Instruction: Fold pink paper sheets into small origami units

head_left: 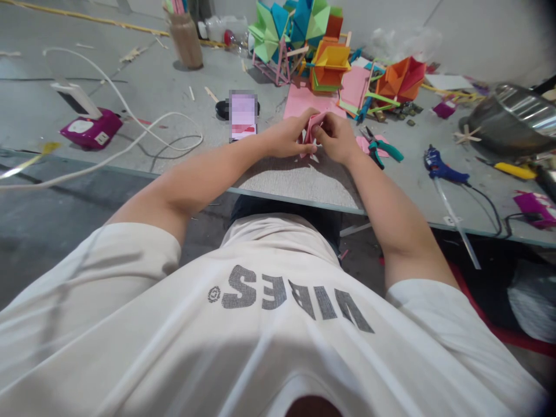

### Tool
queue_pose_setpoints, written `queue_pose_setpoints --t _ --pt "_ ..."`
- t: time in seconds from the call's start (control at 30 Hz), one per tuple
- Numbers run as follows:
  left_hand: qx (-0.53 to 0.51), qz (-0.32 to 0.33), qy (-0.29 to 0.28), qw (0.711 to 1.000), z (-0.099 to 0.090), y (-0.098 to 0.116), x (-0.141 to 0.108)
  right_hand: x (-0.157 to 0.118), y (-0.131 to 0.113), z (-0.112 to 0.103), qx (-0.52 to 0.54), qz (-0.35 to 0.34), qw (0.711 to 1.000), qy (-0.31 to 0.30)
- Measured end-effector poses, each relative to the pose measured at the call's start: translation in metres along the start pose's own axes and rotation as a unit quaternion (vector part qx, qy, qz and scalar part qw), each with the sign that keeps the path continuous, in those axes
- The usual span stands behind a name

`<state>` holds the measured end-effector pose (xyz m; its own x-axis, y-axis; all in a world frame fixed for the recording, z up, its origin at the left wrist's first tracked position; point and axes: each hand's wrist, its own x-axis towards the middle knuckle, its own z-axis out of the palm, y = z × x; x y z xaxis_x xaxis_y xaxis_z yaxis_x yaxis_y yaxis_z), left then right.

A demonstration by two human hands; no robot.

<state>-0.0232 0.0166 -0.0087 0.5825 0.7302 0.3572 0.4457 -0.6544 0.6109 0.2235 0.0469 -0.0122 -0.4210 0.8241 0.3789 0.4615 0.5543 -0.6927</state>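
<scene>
Both hands hold a folded piece of pink paper (313, 124) above the front part of the table. My left hand (292, 136) grips its left side, the thumb stretched along the lower edge. My right hand (336, 134) has its fingers closed on the paper's right side. The hands partly hide the paper's folds. Just behind them lies a flat pink sheet (297, 99). To the right, pliers with teal handles (388, 149) rest on pink scraps. A phone (243, 113) with a lit screen is left of my hands.
Folded paper shapes in green, blue and orange (319, 29) stand at the back. On the right are a blue glue gun (445, 168), a yellow cutter (515, 169) and a metal bowl (515, 119). Leftward, a white cable (125, 107) runs past a purple block (92, 130).
</scene>
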Motion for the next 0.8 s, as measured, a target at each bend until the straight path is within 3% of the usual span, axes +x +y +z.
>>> queue_pose_setpoints --t 0.3,0.53,0.8 --pt "0.023 -0.008 0.005 1.000 0.001 -0.002 0.001 -0.004 -0.018 0.001 -0.010 -0.006 1.000 0.004" --pt "0.007 -0.010 -0.014 1.000 -0.003 0.003 -0.004 -0.003 -0.012 -0.001 0.002 0.003 1.000 -0.013" --pt "0.006 0.010 -0.002 1.000 -0.001 -0.002 0.000 -0.006 -0.022 -0.001 0.006 0.001 1.000 -0.021"
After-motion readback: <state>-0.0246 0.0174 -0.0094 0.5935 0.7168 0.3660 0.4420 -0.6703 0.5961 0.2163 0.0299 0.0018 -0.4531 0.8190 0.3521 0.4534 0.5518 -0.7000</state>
